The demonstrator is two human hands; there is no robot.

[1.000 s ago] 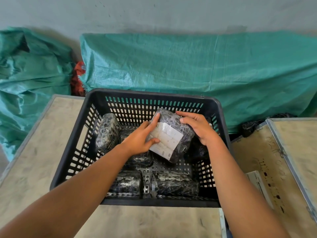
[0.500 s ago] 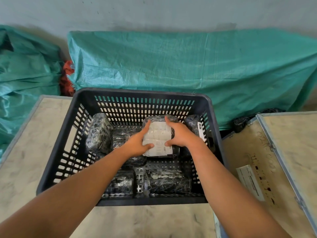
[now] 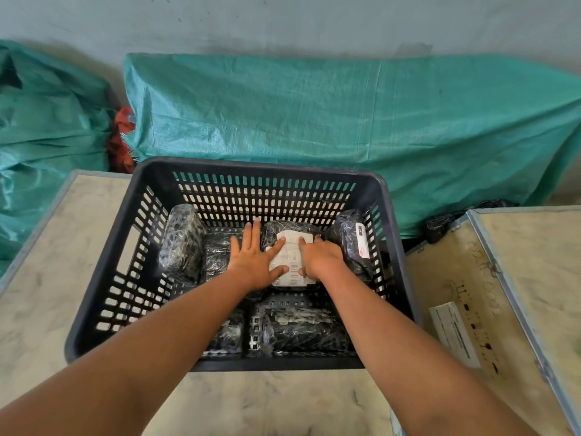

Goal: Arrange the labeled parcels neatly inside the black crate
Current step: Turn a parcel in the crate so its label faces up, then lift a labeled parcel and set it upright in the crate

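Observation:
The black slotted crate [image 3: 103, 278] sits on a pale table and holds several parcels wrapped in black plastic. One parcel with a white label [image 3: 290, 247] lies flat, label up, in the middle of the far row. My left hand [image 3: 256, 258] rests flat on its left side with fingers spread. My right hand [image 3: 320, 258] presses on its right side, fingers curled on the label. A parcel [image 3: 180, 243] stands on edge at the left wall. Another parcel [image 3: 353, 240] with a label strip leans at the right wall. Two more parcels [image 3: 301, 328] lie in the near row.
Green woven sacks [image 3: 345, 121] lie along the wall behind the crate and at far left. A wooden case with metal edging [image 3: 503, 294] stands at the right, with a white sticker [image 3: 452, 332]. A black bag [image 3: 440, 225] sits behind that case.
The labeled parcel went from tilted and held up above the crate to lying flat in the far row. My left hand has flattened out on it; both hands moved down with it.

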